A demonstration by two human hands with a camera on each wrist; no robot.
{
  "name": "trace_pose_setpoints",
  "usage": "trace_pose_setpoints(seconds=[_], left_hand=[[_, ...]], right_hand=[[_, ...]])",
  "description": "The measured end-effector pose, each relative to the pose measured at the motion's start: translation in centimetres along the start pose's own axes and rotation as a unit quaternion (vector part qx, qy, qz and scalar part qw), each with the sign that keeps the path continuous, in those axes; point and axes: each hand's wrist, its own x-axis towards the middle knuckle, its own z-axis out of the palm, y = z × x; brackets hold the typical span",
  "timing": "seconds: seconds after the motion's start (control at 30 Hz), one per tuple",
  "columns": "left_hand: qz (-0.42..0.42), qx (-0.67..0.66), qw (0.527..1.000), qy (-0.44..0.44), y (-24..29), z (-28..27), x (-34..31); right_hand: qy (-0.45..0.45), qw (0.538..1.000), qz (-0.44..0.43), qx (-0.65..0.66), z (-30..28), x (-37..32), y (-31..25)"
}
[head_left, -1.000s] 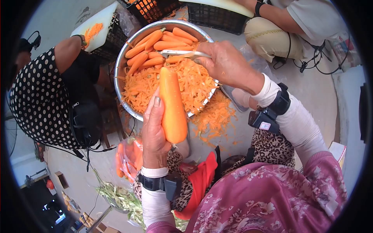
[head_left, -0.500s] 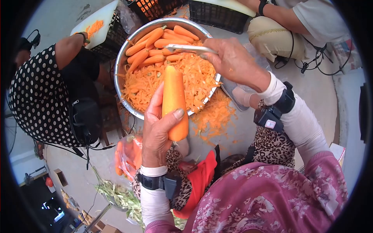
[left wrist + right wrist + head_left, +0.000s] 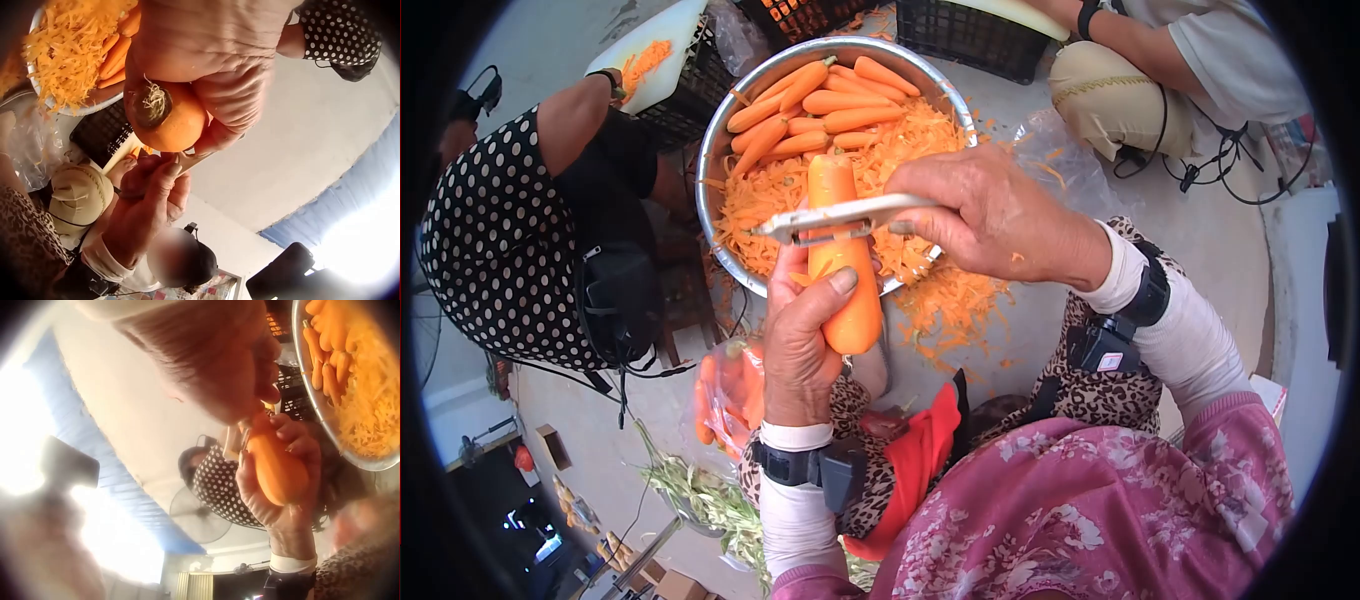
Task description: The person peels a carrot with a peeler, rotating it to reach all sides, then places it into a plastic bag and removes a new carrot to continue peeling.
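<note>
My left hand (image 3: 798,340) grips a large orange carrot (image 3: 855,318) by its lower part, thumb lying across the near side. In the left wrist view the carrot's stem end (image 3: 153,106) with dry root hairs points at the camera. My right hand (image 3: 990,212) holds a white peeler (image 3: 880,205) by its handle, and the blade lies across the carrot's upper half. A strip of peel (image 3: 805,278) hangs by the left thumb. Beneath both hands stands a metal basin (image 3: 712,150) with whole peeled carrots (image 3: 840,103) at its far side and a heap of shavings (image 3: 915,140).
Shavings (image 3: 950,305) lie spilled on the floor right of the basin. A plastic bag of carrots (image 3: 730,395) rests at the left. Two other people sit close by, one in a polka-dot top (image 3: 495,250). Black crates (image 3: 970,40) stand beyond the basin.
My right hand has brought the peeler down and left from above the basin onto the carrot. My left thumb has moved from the carrot's side to across its front.
</note>
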Motion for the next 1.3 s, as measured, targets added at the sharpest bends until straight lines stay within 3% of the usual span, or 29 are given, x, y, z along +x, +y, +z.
trace_pose_setpoints(seconds=[0.07, 0.17, 0.27, 0.33, 0.43, 0.5, 0.57, 0.63, 0.7, 0.77, 0.83, 0.87, 0.9, 1.03, 1.13, 1.3], left_hand=[[-0.008, -0.022, 1.0, -0.015, 0.1, -0.2, -0.1], [-0.002, -0.027, 0.997, -0.071, 0.7, 0.5, -0.2], [0.001, -0.053, 0.997, -0.065, 0.7, 0.5, -0.1], [0.007, 0.002, 1.0, -0.002, 0.4, 0.5, 0.1], [0.005, 0.02, 1.0, 0.007, 0.1, 0.5, -0.1], [-0.002, 0.042, 0.999, 0.009, 0.3, 0.5, 0.0], [-0.006, 0.059, 0.998, 0.012, 0.3, 0.6, -0.1], [0.041, 0.086, 0.995, -0.027, 0.1, 0.7, -0.4], [0.014, 0.028, 0.996, -0.083, 0.4, 0.3, -0.3], [-0.005, -0.042, 0.998, -0.055, 0.3, 0.2, 0.1], [-0.007, -0.042, 0.998, -0.055, 0.2, -0.4, 0.3], [-0.021, -0.054, 0.996, -0.062, 0.2, -0.4, 0.3], [-0.036, -0.066, 0.995, -0.068, 0.1, -0.3, 0.3], [-0.074, -0.055, 0.994, -0.061, -0.5, 0.7, 0.3], [-0.079, -0.06, 0.993, -0.058, -0.7, 0.4, 0.6], [-0.136, -0.134, 0.98, 0.064, -1.8, -0.9, 0.8]], right_hand=[[0.048, 0.991, 0.024, -0.124, -0.8, 0.7, 1.0], [0.12, 0.974, 0.052, -0.183, -1.0, 1.0, 5.7], [0.115, 0.981, 0.085, -0.134, -1.8, 1.2, 4.3], [0.113, 0.984, 0.108, -0.086, -1.7, 1.0, 2.0], [0.052, 0.992, 0.113, -0.006, -0.7, 0.5, -0.2], [0.008, 0.999, 0.052, 0.001, 0.0, 0.2, -0.3], [0.043, 0.998, 0.026, -0.031, 0.1, 0.5, 1.5], [0.102, 0.969, 0.094, -0.204, -0.8, 0.8, 5.0], [0.099, 0.964, 0.105, -0.222, -1.6, 0.9, 5.9], [0.11, 0.984, 0.133, -0.041, -2.1, 1.5, 5.0], [0.083, 0.986, 0.144, 0.017, -2.1, 1.7, 3.9], [0.067, 0.96, 0.206, 0.178, -1.5, 1.6, 2.6], [0.048, 0.904, 0.261, 0.334, -0.7, 1.4, 1.6], [0.01, 0.859, 0.291, 0.42, 1.4, 1.3, 0.9], [0.01, 0.862, 0.285, 0.418, 1.5, 1.5, 0.9], [0.013, 0.864, 0.253, 0.434, 1.9, 1.9, 0.3]])
